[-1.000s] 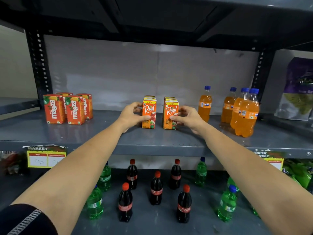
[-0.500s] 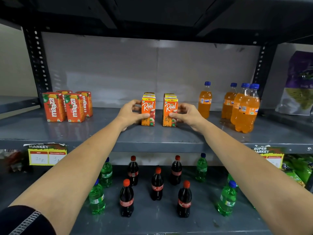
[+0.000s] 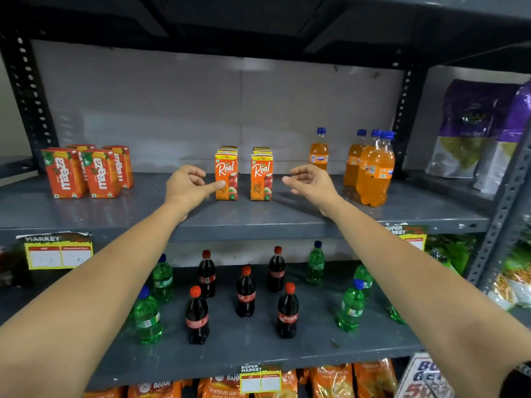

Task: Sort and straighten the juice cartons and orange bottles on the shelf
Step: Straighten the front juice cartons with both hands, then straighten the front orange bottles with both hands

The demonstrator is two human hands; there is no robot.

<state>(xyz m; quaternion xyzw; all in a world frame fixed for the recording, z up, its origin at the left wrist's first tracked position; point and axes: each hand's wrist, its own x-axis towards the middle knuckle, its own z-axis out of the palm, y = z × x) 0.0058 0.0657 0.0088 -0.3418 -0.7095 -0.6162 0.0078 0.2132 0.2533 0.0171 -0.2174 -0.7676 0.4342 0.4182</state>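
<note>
Two short rows of orange Real juice cartons stand upright mid-shelf, the left row and the right row, a small gap between them. My left hand hovers just left of the left row, fingers loosely curled, holding nothing. My right hand is open a little right of the right row, apart from it. Several red Maaza cartons stand grouped at the far left. One orange Fanta bottle stands alone; three more orange bottles cluster at the right.
The grey metal shelf has dark uprights at both ends. Below, cola bottles and green soda bottles stand scattered. Purple bags fill the bay to the right. Orange tea packets lie on the lowest shelf.
Both hands have let go of the Real carton rows and pulled back and outward. The cartons stay upright in place. The camera has tilted down a little.
</note>
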